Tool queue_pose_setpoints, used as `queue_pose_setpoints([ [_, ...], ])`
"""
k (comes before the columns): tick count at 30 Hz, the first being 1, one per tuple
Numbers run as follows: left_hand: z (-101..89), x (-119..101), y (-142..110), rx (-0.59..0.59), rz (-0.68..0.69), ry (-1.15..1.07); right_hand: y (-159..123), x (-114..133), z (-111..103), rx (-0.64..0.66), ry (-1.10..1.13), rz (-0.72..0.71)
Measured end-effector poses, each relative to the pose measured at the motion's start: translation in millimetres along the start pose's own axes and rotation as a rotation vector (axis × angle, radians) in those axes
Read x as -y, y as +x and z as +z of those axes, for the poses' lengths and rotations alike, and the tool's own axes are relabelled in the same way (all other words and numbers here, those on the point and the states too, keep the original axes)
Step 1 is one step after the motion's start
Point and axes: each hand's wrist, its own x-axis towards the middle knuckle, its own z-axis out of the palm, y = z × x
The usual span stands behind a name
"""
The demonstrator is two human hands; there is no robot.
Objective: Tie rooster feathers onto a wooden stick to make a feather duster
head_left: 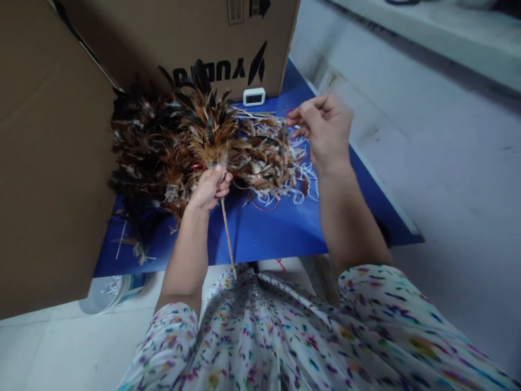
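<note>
My left hand [210, 187] is closed around the stick of a feather duster [210, 127] just below its brown and black feathers. The thin wooden stick points down past the table edge toward my lap. Raised at the right, my right hand [325, 127] has its thumb and fingertips pinched together. Whatever lies between those fingertips is too small to make out. Beneath and beside the duster spreads a large pile of dark feathers [150, 146]. Shorter brown feathers with white strips [268, 163] lie between my two hands.
The blue tabletop [280, 228] ends close to my body. A large cardboard box [179, 32] stands behind, with a brown cardboard panel [49, 152] at left. A small white digital clock [254, 97] sits near the box. Under the table is a clear bucket [106, 294]; a pale wall [427, 136] rises right.
</note>
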Motion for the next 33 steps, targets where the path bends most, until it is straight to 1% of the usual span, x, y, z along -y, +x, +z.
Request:
queue_pose_setpoints([
  [1, 0.1, -0.8, -0.5, -0.008, 0.000, 0.002, -1.5, -0.8, 0.8, 0.053, -0.086, -0.030],
  [4, 0.2, -4.2, -2.4, -0.043, 0.009, -0.002, -12.9, -5.6, 1.1, 0.301, -0.398, -0.123],
  [6, -0.2, -6.7, -3.5, -0.053, 0.021, -0.018, -26.3, -10.2, -0.1, 0.401, -0.564, -0.149],
  [8, -0.8, -8.8, -4.4, -0.045, 0.035, -0.037, -42.2, -14.0, -0.8, 0.471, -0.655, -0.113],
  [10, -0.9, -10.2, -4.9, -0.042, 0.041, -0.048, -57.4, -15.9, 0.4, 0.587, -0.706, -0.080],
  [12, -0.2, -10.7, -5.3, -0.051, 0.032, -0.050, -68.8, -16.8, 3.5, 0.696, -0.791, -0.101],
  [14, 0.9, -10.6, -5.3, -0.063, 0.020, -0.045, -74.8, -18.4, 7.5, 0.763, -0.921, -0.123],
  [15, 1.3, -10.4, -5.3, -0.064, 0.018, -0.041, -75.8, -19.8, 9.3, 0.791, -0.983, -0.112],
  [18, 1.5, -9.4, -4.8, -0.045, 0.029, -0.030, -73.2, -25.9, 12.2, 0.861, -1.092, -0.022],
  [19, 1.0, -9.0, -4.6, -0.036, 0.036, -0.028, -71.2, -28.2, 11.9, 0.864, -1.104, -0.002],
  [21, -0.1, -8.3, -4.3, -0.019, 0.048, -0.030, -66.3, -32.3, 9.1, 0.809, -1.109, 0.008],
  [25, -0.5, -8.0, -4.4, -0.013, 0.050, -0.037, -52.5, -41.4, -4.3, 0.575, -1.101, -0.041],
  [27, 0.9, -8.6, -5.0, -0.035, 0.035, -0.036, -43.8, -47.5, -13.1, 0.461, -1.097, -0.074],
  [29, 3.0, -9.7, -5.9, -0.067, 0.013, -0.034, -35.5, -53.8, -21.8, 0.373, -1.103, -0.063],
  [31, 4.7, -10.7, -6.6, -0.086, -0.007, -0.034, -29.5, -58.9, -29.1, 0.323, -1.107, -0.027],
  [33, 5.5, -11.3, -6.9, -0.088, -0.017, -0.037, -27.3, -61.4, -34.6, 0.318, -1.089, 0.005],
])
